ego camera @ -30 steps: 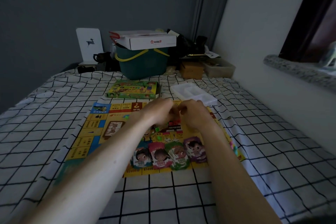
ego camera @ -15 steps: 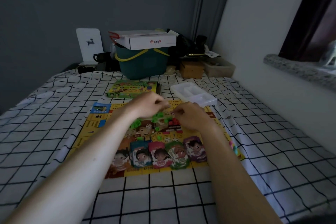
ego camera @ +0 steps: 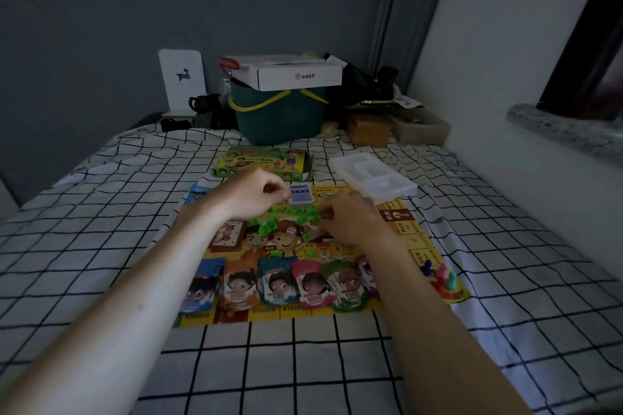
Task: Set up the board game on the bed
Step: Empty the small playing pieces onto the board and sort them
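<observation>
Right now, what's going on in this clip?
A person is laying out a board game on a checked bed. Both hands work over the board: the left hand and right hand are curled among small green pieces scattered at its centre. Stacks of play money line the near edge, a blue card deck sits at the far edge, and an empty plastic tray lies beyond.

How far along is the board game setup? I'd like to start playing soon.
Done: the board lies open on the bed, money stacks line its near edge, a card deck and pawns are out. In hand: the left hand and right hand work among scattered green houses. Left: gathering those houses, probably.
</observation>
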